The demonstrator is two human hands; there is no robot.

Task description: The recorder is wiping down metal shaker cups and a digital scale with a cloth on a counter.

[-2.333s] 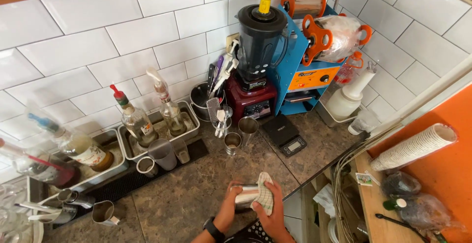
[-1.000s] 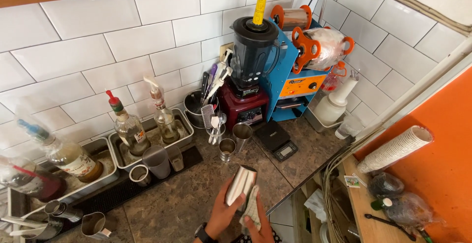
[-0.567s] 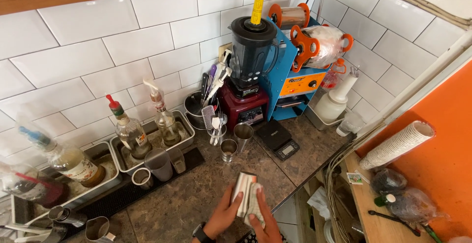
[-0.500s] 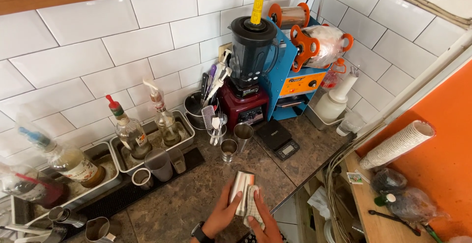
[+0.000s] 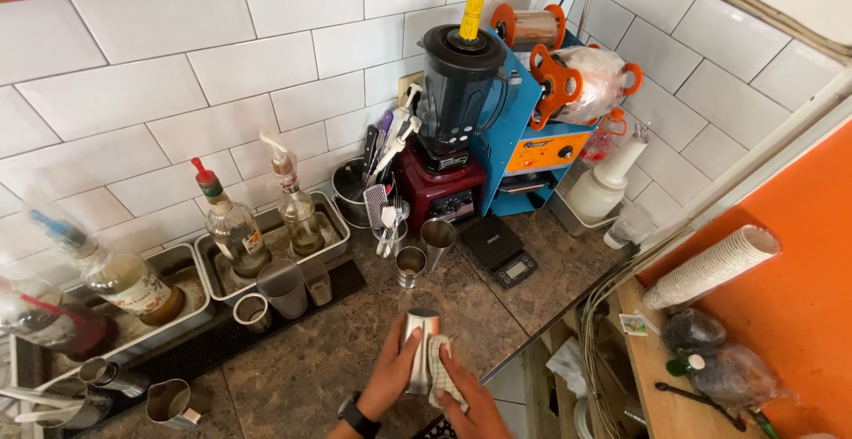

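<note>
The tall shiny steel cup (image 5: pixel 422 350) stands low on the speckled brown stone counter (image 5: pixel 337 350), at about six o'clock from the small steel jigger (image 5: pixel 410 266). The left hand (image 5: pixel 390 377) wraps its fingers round the cup's side; the right hand (image 5: pixel 466 395) presses a checked cloth (image 5: pixel 441 370) against it, fingers apparently flat. The counter's edge lies close at four o'clock, so a wet cup could slip from the grip and fall off. At twelve o'clock stand a second steel cup (image 5: pixel 437 239), the black pocket scale (image 5: pixel 499 248) and the red-based blender (image 5: pixel 448 128)
</note>
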